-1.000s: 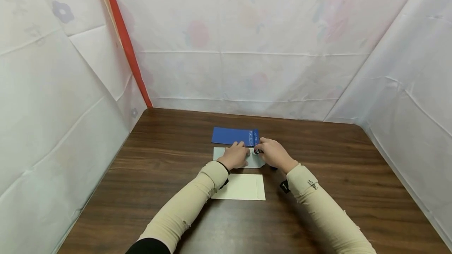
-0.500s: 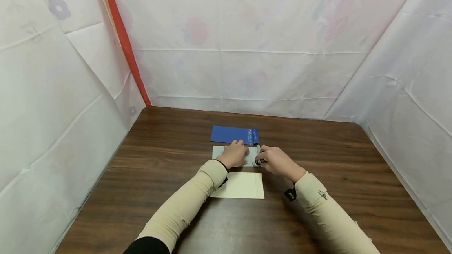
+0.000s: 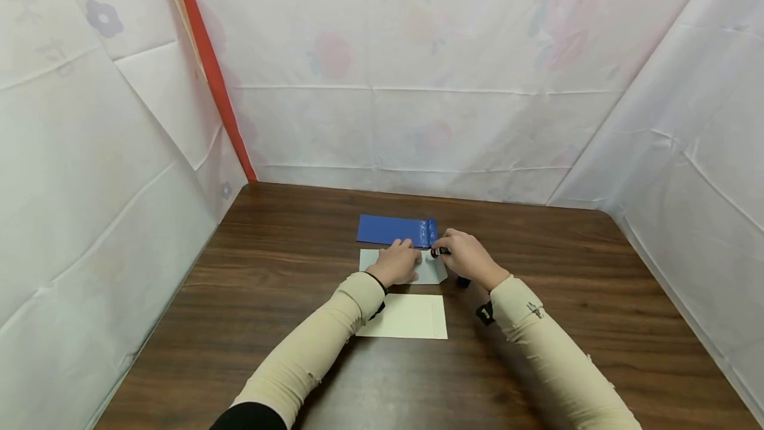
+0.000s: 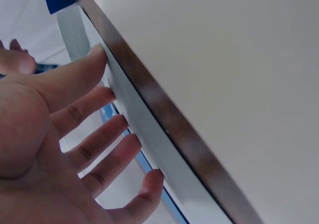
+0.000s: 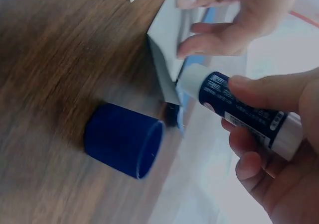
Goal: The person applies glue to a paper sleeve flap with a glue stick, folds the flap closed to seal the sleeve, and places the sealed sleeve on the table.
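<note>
My left hand (image 3: 396, 263) is spread, fingertips on the grey envelope (image 3: 431, 275) on the table (image 3: 567, 264); my right hand (image 3: 468, 259) pinches an uncapped glue stick (image 5: 249, 117) at that envelope's right end, though I can't tell whether the tip touches. Beyond the grey envelope, the blue envelope (image 3: 390, 229) bears whitish smears by its flap, so I judge its gluing done; the grey one seems underway. Nearer me than the grey envelope, the cream envelope (image 3: 412, 316) looks left to do. The blue cap (image 5: 119, 139) lies just right of the grey envelope.
</note>
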`<state>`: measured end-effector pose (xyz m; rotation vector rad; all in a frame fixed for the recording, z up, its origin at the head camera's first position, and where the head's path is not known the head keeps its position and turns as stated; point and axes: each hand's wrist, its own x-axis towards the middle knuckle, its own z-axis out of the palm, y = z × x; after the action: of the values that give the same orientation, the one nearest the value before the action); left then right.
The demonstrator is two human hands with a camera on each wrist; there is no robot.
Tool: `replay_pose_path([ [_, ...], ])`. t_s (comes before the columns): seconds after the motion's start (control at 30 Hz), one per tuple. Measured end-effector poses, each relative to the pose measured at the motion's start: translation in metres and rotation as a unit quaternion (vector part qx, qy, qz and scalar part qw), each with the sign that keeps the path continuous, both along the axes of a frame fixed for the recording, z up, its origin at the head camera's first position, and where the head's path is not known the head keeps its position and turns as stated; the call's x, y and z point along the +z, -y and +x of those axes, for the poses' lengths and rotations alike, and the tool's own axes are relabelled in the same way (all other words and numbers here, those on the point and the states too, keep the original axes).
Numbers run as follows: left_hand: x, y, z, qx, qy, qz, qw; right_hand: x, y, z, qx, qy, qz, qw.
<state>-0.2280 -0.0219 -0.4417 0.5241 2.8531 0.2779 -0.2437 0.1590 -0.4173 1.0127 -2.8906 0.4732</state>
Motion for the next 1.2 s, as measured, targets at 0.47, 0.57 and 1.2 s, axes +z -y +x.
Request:
replay_pose_path([
  [0.47, 0.001, 0.000, 0.001, -0.003, -0.010, 0.004, 0.9999, -0.011, 0.009, -0.004, -0.008, -0.010, 0.022, 0.9997],
  [0.57, 0.001, 0.000, 0.001, -0.004, -0.009, 0.004, 0.9999, -0.010, 0.007, 0.001, -0.002, -0.008, 0.025, 0.9996],
  [1.2, 0.003, -0.001, 0.002, -0.003, -0.009, 0.001, 1.0000, -0.005, -0.007, 0.033, 0.039, 0.000, 0.008, 0.9992],
])
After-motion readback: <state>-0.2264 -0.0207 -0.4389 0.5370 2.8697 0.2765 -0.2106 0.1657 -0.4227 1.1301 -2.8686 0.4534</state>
